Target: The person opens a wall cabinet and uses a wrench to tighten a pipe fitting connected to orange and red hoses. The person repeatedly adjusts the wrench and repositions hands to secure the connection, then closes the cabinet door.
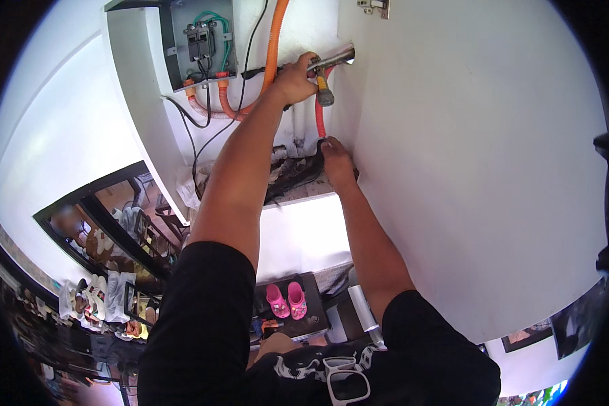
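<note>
My left hand (296,82) reaches up into the white wall cabinet, fingers closed around a shiny silver tool (333,61). A stubby yellow-and-grey handle (323,89) hangs at the same place; whether it is part of that tool I cannot tell. Lower and to the right, my right hand (338,162) pinches the lower end of a red flexible conduit (320,120), which runs up behind the handle. Dark, crumpled material (294,174) lies beside my right hand on the cabinet's bottom ledge.
An open breaker box (199,44) with green and black wires sits upper left. Orange corrugated conduit (273,47) loops near my left wrist. A large white door panel (480,155) stands on the right. Pink clogs (287,301) rest on a dark surface below; shoes (95,298) crowd the left.
</note>
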Tool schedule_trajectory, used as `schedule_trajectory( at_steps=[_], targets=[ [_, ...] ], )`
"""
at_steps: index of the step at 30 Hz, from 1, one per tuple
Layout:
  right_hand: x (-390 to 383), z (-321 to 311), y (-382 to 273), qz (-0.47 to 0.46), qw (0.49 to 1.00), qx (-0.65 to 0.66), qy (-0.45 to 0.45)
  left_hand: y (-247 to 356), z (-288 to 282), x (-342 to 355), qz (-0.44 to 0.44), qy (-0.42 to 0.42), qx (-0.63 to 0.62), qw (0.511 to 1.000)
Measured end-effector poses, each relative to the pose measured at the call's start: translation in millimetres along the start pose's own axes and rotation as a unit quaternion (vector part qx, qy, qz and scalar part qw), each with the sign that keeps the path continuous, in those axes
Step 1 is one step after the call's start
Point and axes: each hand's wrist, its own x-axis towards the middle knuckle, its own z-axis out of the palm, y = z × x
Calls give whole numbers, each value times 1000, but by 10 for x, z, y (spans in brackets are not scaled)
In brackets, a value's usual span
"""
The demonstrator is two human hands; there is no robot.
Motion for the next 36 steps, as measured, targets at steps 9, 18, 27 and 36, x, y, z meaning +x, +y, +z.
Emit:
schedule_trajectory(
  at_steps=[9,18,27,36],
  targets=[
    [110,-121,-1294,-154,978,-77,116,-9,9,-34,13,19,-13,1000],
    [600,-118,-1516,-85,975,-187,84,17,-7,-83,19,17,-50,998],
    [588,-105,-1374,197,785,547,-213,-35,43,-60,16,25,-55,998],
    [307,16,-1482,-160,981,103,42,-185,139,-22,56,75,-49,994]
  ],
)
